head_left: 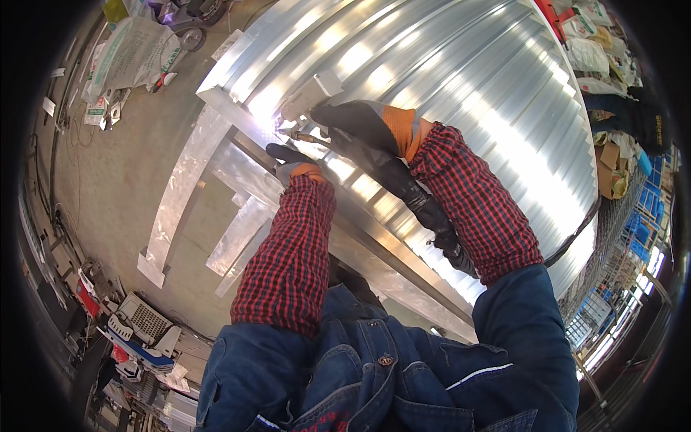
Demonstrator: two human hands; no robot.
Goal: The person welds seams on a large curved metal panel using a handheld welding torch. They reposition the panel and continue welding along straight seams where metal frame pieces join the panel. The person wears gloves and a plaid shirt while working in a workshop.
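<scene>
My right hand (363,129), in a dark and orange glove, is closed around a welding torch (311,138). The torch's brass-coloured neck points left at a bright arc on the corner of a metal frame beam (241,119). A black sleeved cable (410,191) trails from the torch beneath my right forearm. My left hand (295,164), gloved alike, lies just below the arc against the frame, its visible dark fingers stretched to the left. Just above the torch tip, a pale grey box-shaped piece (313,93) rests by the ribbed metal sheet (461,93). The glare hides the weld itself.
Curved metal strips (176,194) extend from the frame over the concrete floor (108,194). White sacks (133,57) and a wheeled machine (188,18) stand at the far left. Tools and a plastic crate (144,317) lie lower left. At right are a cardboard box (612,169) and wire mesh (604,245).
</scene>
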